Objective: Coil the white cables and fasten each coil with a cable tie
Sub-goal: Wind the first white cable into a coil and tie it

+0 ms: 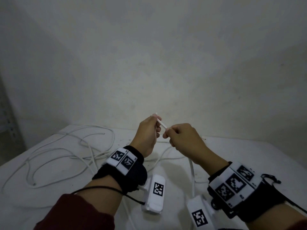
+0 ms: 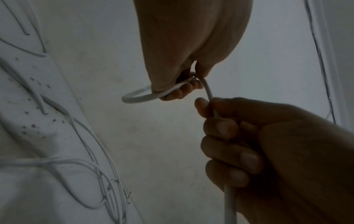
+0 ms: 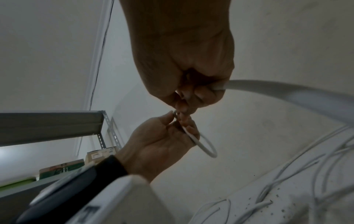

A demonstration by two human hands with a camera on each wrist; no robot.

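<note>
Two hands (image 1: 166,135) round smooth, curved white cable (image 1: 162,124)

White table (image 1: 249,163), pale wall (image 1: 149,55), metal shelving (image 3: 103,131), boxes (image 3: 99,156)

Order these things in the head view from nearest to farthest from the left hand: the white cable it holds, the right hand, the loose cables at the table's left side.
1. The white cable, pinched in the left hand itself.
2. The right hand, just to the right, holding the same cable.
3. The loose cables, lying far left on the table.
</note>
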